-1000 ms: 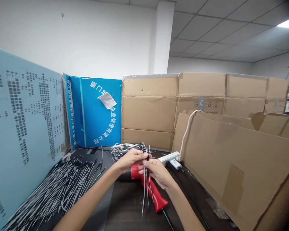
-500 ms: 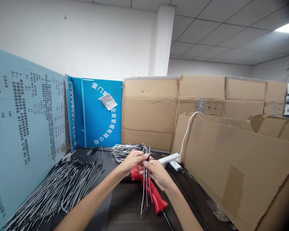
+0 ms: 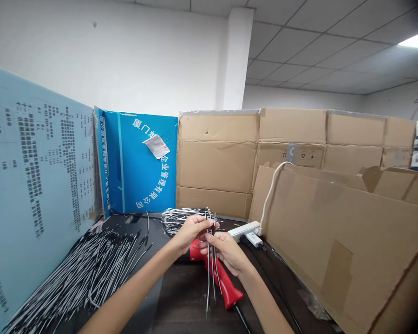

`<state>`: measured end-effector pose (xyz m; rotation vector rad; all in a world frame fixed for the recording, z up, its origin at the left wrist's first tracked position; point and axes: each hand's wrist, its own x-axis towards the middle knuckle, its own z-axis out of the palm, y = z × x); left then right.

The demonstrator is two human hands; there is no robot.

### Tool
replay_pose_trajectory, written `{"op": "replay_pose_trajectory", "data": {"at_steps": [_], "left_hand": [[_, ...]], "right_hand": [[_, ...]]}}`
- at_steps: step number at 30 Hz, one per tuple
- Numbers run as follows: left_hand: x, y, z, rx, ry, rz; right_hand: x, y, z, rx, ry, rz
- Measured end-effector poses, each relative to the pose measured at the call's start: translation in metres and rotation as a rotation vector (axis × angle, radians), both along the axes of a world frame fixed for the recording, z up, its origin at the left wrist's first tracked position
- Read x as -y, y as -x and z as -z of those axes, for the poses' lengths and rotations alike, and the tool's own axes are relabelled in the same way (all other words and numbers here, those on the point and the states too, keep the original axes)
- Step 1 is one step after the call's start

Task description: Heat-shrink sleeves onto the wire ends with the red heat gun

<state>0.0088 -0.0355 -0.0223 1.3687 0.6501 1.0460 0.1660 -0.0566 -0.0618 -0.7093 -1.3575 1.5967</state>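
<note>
Several thin black-and-white wires (image 3: 208,273) hang nearly upright between my two hands, over the table. My left hand (image 3: 194,232) pinches them near their upper ends with thumb and fingers. Just below, my right hand (image 3: 226,248) is closed on the same wires, its thumb pressed across them. The wire tips poke up above my left fingers, and the lower ends hang free. Behind and under the hands lies a red heat gun (image 3: 225,283) with a black cord, its body partly hidden by my fingers.
A large pile of black-and-white wires (image 3: 80,269) covers the left side, and another bundle (image 3: 176,219) lies at the back. A white power strip (image 3: 245,229) with plugs stands right of the hands. Cardboard panels (image 3: 216,162) and a blue board (image 3: 142,176) wall the table in.
My left hand has shifted very slightly upward on the wires. The hanging lower ends have swung a little to the right. Both hands stay closed on them.
</note>
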Motion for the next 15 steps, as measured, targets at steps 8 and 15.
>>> {"op": "replay_pose_trajectory", "data": {"at_steps": [8,15], "left_hand": [[0.003,0.000,-0.007,0.013,0.008,0.013],[-0.002,-0.001,0.005,-0.085,0.020,0.046]], "right_hand": [[0.000,0.000,0.000,-0.026,0.018,0.009],[-0.002,0.002,0.001,-0.070,-0.006,0.001]]}}
